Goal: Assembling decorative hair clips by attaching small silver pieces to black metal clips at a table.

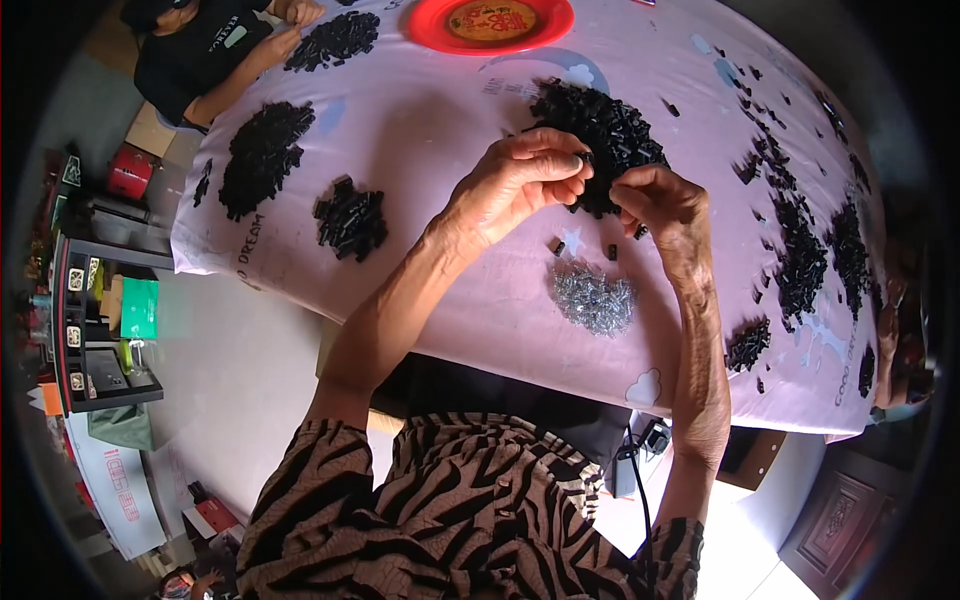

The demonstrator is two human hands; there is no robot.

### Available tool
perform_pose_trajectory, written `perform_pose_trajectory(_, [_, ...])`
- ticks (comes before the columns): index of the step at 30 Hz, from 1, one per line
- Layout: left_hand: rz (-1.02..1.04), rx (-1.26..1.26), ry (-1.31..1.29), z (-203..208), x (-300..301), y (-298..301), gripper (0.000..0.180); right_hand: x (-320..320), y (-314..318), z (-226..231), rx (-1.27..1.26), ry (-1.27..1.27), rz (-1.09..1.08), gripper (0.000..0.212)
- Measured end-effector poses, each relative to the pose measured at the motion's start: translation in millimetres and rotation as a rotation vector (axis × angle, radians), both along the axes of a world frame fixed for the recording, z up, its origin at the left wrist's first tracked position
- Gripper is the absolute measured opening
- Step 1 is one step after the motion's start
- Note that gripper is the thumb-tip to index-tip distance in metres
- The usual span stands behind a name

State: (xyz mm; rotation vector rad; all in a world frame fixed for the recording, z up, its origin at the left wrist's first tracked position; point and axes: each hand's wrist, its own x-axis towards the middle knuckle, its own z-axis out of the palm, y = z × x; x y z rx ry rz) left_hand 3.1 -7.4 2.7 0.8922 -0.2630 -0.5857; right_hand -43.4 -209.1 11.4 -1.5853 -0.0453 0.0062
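Observation:
My left hand (525, 182) is closed in a pinch on a small black cylindrical piece (586, 158). Just right of it, my right hand (668, 212) has thumb and fingers pressed together; whatever they hold is too small or hidden to make out. Both hands hover over the near side of a large pile of black pieces (600, 120). Closer to me lies a heap of small clear, shiny pieces (593, 298). Between the two heaps a loose black piece (557, 246) and another black piece (612, 252) rest on the cloth.
A pink printed cloth (450, 310) covers the table. Left of my arms are a small black heap (350, 220) and a bigger one (265, 160); more black pieces (800, 255) spread along the right. A red plate (425, 30) stands far off. Another person (205, 60) sits at far left.

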Motion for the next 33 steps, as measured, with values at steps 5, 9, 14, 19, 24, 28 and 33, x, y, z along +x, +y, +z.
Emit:
perform_pose_trajectory(5, [0.083, 0.015, 0.007, -7, -2, 17, 0.019, 2, 16, -15, -0.169, -0.166, 0.288, 0.018])
perform_pose_trajectory(9, [0.030, 0.000, 0.015, -3, 2, 2, 0.020, -9, 19, -10, -0.507, -0.447, 0.384, 0.022])
perform_pose_trajectory(14, [0.033, 0.001, 0.006, -2, 3, -3, 0.020, -10, 19, -17, -0.706, -0.556, 0.455, 0.025])
perform_pose_trajectory(19, [0.049, 0.009, 0.012, -3, 0, 4, 0.020, -10, 27, -21, -0.765, -0.568, 0.465, 0.028])
perform_pose_trajectory(24, [0.025, 0.050, -0.005, -4, 1, 3, 0.020, -13, 26, -18, -0.822, -0.543, 0.384, 0.029])
perform_pose_trajectory(28, [0.043, 0.059, 0.018, -4, -1, 5, 0.021, -11, 22, -16, -1.002, -0.576, 0.353, 0.023])
perform_pose_trajectory(33, [0.019, 0.078, 0.000, -3, 1, -4, 0.021, -13, 15, -15, -1.103, -0.558, 0.327, 0.019])
